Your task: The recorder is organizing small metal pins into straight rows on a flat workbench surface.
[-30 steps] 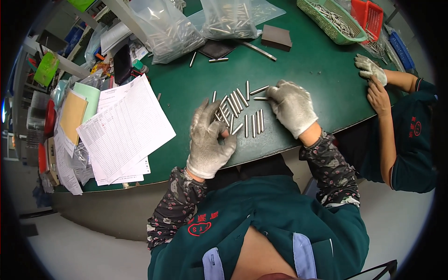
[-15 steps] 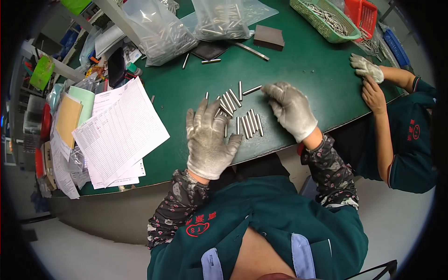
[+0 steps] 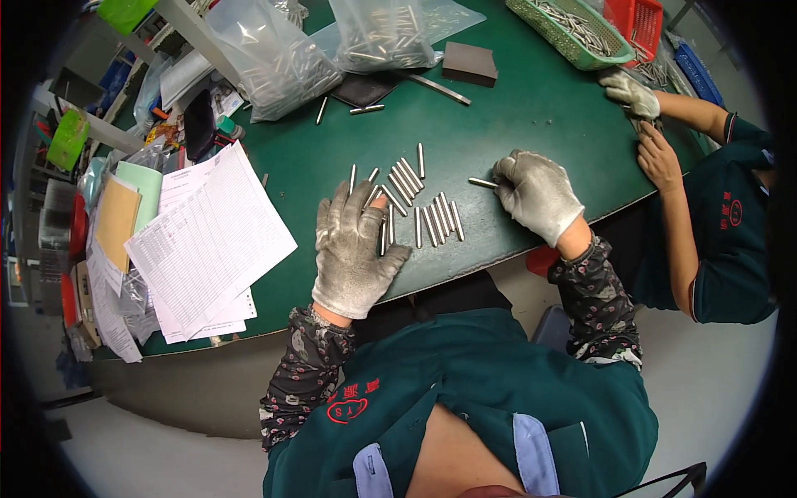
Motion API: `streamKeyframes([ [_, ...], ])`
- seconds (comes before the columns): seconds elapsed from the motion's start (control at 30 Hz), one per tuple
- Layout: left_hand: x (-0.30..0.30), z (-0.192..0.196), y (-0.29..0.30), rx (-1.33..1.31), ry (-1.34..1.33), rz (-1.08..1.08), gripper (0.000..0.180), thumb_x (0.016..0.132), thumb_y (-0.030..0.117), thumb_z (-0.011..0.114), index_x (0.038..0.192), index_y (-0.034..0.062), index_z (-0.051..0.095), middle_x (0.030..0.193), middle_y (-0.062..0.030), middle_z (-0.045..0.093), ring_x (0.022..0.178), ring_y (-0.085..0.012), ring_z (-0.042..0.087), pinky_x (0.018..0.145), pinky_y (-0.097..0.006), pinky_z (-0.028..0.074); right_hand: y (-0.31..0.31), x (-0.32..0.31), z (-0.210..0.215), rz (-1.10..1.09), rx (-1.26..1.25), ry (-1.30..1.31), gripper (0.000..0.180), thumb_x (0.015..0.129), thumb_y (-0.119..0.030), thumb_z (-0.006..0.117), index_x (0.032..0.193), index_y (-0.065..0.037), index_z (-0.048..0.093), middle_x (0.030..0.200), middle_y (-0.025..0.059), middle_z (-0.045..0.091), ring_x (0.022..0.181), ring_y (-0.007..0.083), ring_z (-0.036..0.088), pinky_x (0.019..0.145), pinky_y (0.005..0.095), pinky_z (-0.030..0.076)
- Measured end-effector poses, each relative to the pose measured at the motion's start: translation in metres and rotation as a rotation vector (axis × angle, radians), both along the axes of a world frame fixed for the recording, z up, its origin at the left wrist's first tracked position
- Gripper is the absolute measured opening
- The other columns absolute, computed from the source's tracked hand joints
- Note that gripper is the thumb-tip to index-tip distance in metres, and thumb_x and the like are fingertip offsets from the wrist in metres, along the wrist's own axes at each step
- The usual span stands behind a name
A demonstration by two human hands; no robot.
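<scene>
My right hand [image 3: 541, 197], in a worn grey-white glove, is closed on one end of a steel pin [image 3: 481, 182]. The pin's other end sticks out to the left, just over the table. Gloved too, my left hand [image 3: 353, 261] lies with fingers stretched over several loose pins; one bare fingertip shows through the glove. Beside its thumb stands a short row of steel pins [image 3: 437, 222], side by side. More pins [image 3: 405, 178] lie slanted beyond that row, and a single pin [image 3: 421, 160] lies a little apart from them.
Clear bags of pins [image 3: 286, 73] stand on the green table [image 3: 332, 149] at the back, near a dark block [image 3: 470, 64] and a flat metal bar [image 3: 440, 90]. Printed sheets [image 3: 216, 241] lie left. A green basket [image 3: 573, 37] sits far right, near a co-worker's gloved hand [image 3: 631, 94].
My right hand has moved right with the pin, away from the other pins. My left hand has shifted slightly left, uncovering more pins. The co-worker's hands have moved a little.
</scene>
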State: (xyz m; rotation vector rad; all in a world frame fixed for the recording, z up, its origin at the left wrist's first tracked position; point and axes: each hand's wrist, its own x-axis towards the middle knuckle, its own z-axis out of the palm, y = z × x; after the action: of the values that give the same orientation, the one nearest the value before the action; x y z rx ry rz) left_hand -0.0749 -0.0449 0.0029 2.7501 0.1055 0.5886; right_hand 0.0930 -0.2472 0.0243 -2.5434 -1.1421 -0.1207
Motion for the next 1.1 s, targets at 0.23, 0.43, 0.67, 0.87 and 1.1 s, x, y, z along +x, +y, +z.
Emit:
streamKeyframes([
  [0.23,0.019,0.017,-0.026,0.052,-0.007,-0.048,0.067,0.057,0.026,0.078,0.115,0.0059,0.054,0.132,-0.015,0.04,0.128,-0.0395,0.03,0.105,-0.055,0.021,-0.008,-0.017,-0.001,0.009,0.049,0.013,0.009,0.073,-0.008,0.057,0.079,-0.005,0.062,0.072,0.0109,0.058,0.074,0.0302,0.057,0.066,0.0403,0.047],
  [0.43,0.045,0.016,-0.045,0.082,0.175,-0.137,0.063,0.056,0.038,0.079,0.108,0.0061,0.06,0.136,-0.0175,0.035,0.13,-0.0409,0.024,0.108,-0.057,0.017,-0.004,-0.029,-0.002,0.031,0.09,0.119,0.014,0.075,-0.017,0.059,0.08,-0.006,0.064,0.076,0.0109,0.06,0.077,0.0301,0.06,0.068,0.0413,0.049],
  [0.67,0.047,0.011,-0.041,-0.019,-0.015,-0.238,0.051,0.054,0.025,0.08,0.097,0.0073,0.061,0.135,-0.0177,0.036,0.13,-0.0418,0.026,0.106,-0.057,0.019,-0.01,-0.027,-0.001,0.048,0.232,0.179,0.013,0.074,-0.014,0.061,0.082,-0.005,0.064,0.072,0.0112,0.058,0.07,0.0294,0.057,0.065,0.0378,0.047],
  [0.87,0.047,0.008,-0.03,-0.072,-0.285,-0.26,0.057,0.057,0.03,0.08,0.103,0.0072,0.056,0.134,-0.019,0.038,0.128,-0.0401,0.032,0.106,-0.056,0.02,-0.003,-0.039,0.006,0.044,0.547,0.926,0.026,0.081,-0.02,0.061,0.1,-0.002,0.064,0.086,0.0089,0.064,0.074,0.0172,0.06,0.068,0.0279,0.048],
  [1.1,0.047,0.01,-0.037,-0.075,-0.4,-0.293,0.061,0.062,0.029,0.08,0.11,0.004,0.054,0.133,-0.0177,0.041,0.124,-0.0354,0.04,0.106,-0.053,0.021,0.016,-0.046,-0.003,0.125,0.591,1.144,0.031,0.086,-0.024,0.059,0.102,0.002,0.062,0.086,0.0035,0.064,0.079,0.0102,0.056,0.074,0.0237,0.045],
])
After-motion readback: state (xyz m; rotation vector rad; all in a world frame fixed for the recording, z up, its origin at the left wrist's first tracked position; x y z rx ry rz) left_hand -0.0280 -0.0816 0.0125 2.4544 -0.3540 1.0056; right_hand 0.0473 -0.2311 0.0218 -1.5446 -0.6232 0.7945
